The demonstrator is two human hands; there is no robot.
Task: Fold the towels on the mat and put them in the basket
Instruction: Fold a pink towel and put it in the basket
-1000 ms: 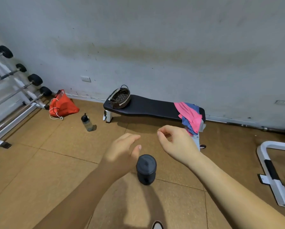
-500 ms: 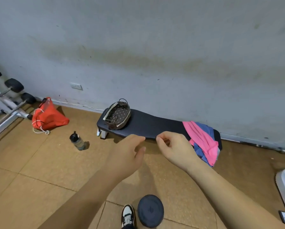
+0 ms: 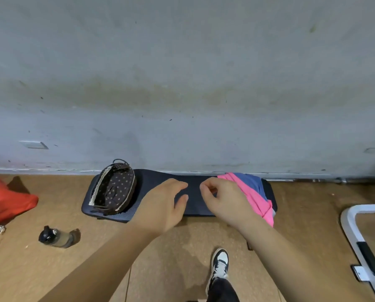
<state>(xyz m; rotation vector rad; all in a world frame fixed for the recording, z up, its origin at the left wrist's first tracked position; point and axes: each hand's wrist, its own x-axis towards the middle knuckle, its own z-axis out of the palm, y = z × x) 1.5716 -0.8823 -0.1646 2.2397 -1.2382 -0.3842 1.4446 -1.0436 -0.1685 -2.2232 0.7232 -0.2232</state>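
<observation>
Head view looks down at your two hands above a dark mat [image 3: 154,176] that lies on the floor [image 3: 30,269] along the wall [image 3: 182,83].

Your left hand [image 3: 160,205] is spread loosely over the middle of the mat, with the fingers relaxed, the thumb apart, and nothing in it. Your right hand [image 3: 223,201] is just beside it, toward the right end. Its fingers are curled in and the forefinger bends to the thumb, with nothing visible between them. This hand covers the near edge of the pink towel [image 3: 257,200], so I cannot tell if it touches the cloth.

The pink towel lies crumpled at the right end of the mat and hangs over the front edge there. The blue towel [image 3: 248,182] is under it, toward the back edge, and only a part of it shows. Both are unfolded. The basket [image 3: 113,188], dark with pale dots and a light rim, stands on the left end of the mat, and you see no towel in it.

A red bag [image 3: 6,199] is cut off by the left border. A bottle [image 3: 56,236] lies on the floor in front of the left corner of the mat, and if it has a label, it is too small to read. Your shoe [image 3: 220,262] shows below. A white frame [image 3: 356,236] is cut off at the right border.
</observation>
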